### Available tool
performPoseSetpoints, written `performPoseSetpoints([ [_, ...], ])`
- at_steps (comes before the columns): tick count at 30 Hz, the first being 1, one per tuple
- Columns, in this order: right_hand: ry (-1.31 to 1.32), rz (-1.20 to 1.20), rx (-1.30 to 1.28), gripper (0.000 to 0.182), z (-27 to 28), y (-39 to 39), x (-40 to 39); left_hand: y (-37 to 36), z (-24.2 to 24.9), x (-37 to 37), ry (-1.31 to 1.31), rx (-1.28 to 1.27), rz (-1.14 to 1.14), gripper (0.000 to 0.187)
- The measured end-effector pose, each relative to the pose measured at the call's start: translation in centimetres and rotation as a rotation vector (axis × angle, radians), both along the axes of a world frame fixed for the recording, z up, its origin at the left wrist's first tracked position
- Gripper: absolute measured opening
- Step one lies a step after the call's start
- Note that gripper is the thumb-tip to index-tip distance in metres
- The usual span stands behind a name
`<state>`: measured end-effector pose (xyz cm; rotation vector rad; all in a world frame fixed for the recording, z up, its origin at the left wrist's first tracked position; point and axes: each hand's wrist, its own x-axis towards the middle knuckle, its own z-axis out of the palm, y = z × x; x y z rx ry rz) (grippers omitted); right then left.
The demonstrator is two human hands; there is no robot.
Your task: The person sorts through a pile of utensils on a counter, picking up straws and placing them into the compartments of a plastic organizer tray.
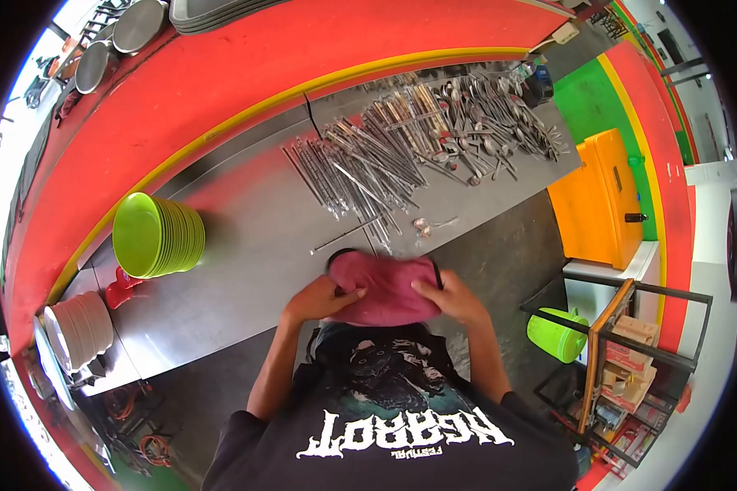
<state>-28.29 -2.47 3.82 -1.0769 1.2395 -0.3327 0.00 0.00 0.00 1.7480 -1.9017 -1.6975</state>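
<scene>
A maroon cloth [386, 286] with dark edging is stretched between my two hands, close to my waist at the table's front edge. My left hand [318, 300] grips its left side, thumb on top. On the opposite side, my right hand [458, 299] pinches the cloth near its dark edge. Just beyond the cloth lie a few loose spoons [423, 227] and a single thin metal stick [344, 236]. Farther off, several long metallic chopstick-like sticks [368, 168] are spread beside a heap of spoons and forks [487, 123].
A stack of green bowls [160, 236] stands on the steel table [237, 270], left of the sticks. White plates [79, 329] and a red item [123, 288] are at the far left. An orange cabinet [595, 200], green bin [557, 334] and framed rack [622, 360] stand right.
</scene>
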Motion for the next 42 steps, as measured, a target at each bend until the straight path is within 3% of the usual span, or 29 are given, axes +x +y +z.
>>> performPoseSetpoints([
  [2,-0.026,-0.024,0.006,0.028,0.6,1.0,-1.3,1.9,-1.9,-2.0,0.387,-0.140,0.215,0.054],
  [3,-0.120,-0.032,0.050,0.028,-1.1,0.3,1.0,1.5,-0.9,1.2,0.177,-0.098,0.227,0.051],
  [5,-0.048,-0.041,0.016,0.028,-0.1,-2.8,-1.9,-0.7,-2.0,-0.8,0.029,-0.106,0.251,0.046],
  [6,0.033,-0.033,-0.027,0.027,-0.3,-4.3,-3.8,-2.4,-1.3,-2.4,0.033,-0.184,0.321,0.043],
  [8,-0.041,-0.133,-0.187,0.028,-0.1,-7.2,-5.6,-5.5,2.5,-4.0,-0.006,-0.342,0.468,0.038],
  [10,-0.143,-0.269,-0.346,0.026,3.0,-9.9,-6.9,-7.0,5.4,-5.8,0.297,-0.354,0.651,0.034],
  [12,-0.130,-0.226,-0.427,0.026,3.5,-12.6,-11.3,-8.8,7.0,-8.0,0.517,-0.452,0.760,0.032],
  [15,-0.051,-0.180,-0.463,0.027,0.8,-14.9,-15.2,-10.7,5.7,-12.7,0.478,-0.469,0.844,0.034],
  [16,-0.009,-0.157,-0.450,0.028,-0.4,-15.2,-16.2,-10.4,1.0,-12.2,0.314,-0.329,0.747,0.027],
  [19,-0.149,-0.244,0.100,0.031,-2.9,-15.5,-19.1,-9.7,-0.9,-16.4,-0.030,-0.331,0.765,0.041],
  [20,-0.143,-0.205,0.168,0.033,-3.3,-15.7,-20.1,-9.3,-0.7,-17.7,0.313,-0.055,0.950,0.064],
  [22,-0.094,-0.117,0.103,0.031,-4.1,-16.2,-21.7,-9.9,2.3,-19.1,0.090,-0.067,0.750,0.070],
  [23,-0.073,-0.072,0.063,0.030,-4.4,-16.8,-22.3,-10.3,2.9,-19.7,-0.017,-0.075,0.645,0.073],
  [24,-0.112,-0.056,0.021,0.027,-4.7,-17.4,-22.8,-10.5,2.6,-20.3,0.034,-0.169,0.577,0.075],
  [27,-0.138,0.017,-0.134,0.023,-5.1,-19.3,-24.1,-10.3,1.0,-21.3,-0.146,-0.335,0.222,0.068],
  [28,-0.084,0.065,-0.204,0.023,-5.0,-20.4,-24.5,-11.0,1.3,-21.9,-0.195,-0.292,0.268,0.051],
  [29,-0.029,0.110,-0.277,0.024,-4.7,-21.4,-24.8,-11.4,1.0,-22.1,-0.218,-0.333,0.309,0.045],
  [32,0.217,0.156,-0.840,0.026,-1.3,-23.4,-24.2,-13.4,1.8,-23.1,-0.267,-0.550,0.436,0.023],
  [35,0.146,0.188,-1.221,0.026,1.4,-25.1,-24.3,-15.8,5.4,-23.7,-0.303,-0.964,0.290,0.019],
  [37,0.090,0.277,-1.327,0.028,2.4,-25.6,-25.0,-16.3,6.4,-23.7,-0.082,-0.858,0.327,0.017],
  [39,-0.104,0.330,-1.088,0.027,1.3,-25.1,-25.9,-14.7,4.1,-22.4,0.360,-0.403,0.461,0.015],
  [40,-0.257,0.318,-0.827,0.025,-1.0,-24.6,-26.4,-14.5,5.6,-22.3,0.503,-0.107,0.514,0.012],
  [42,-0.443,0.160,-0.409,0.019,-2.1,-23.7,-26.2,-14.6,4.5,-23.0,0.599,-0.056,0.661,0.017],
])
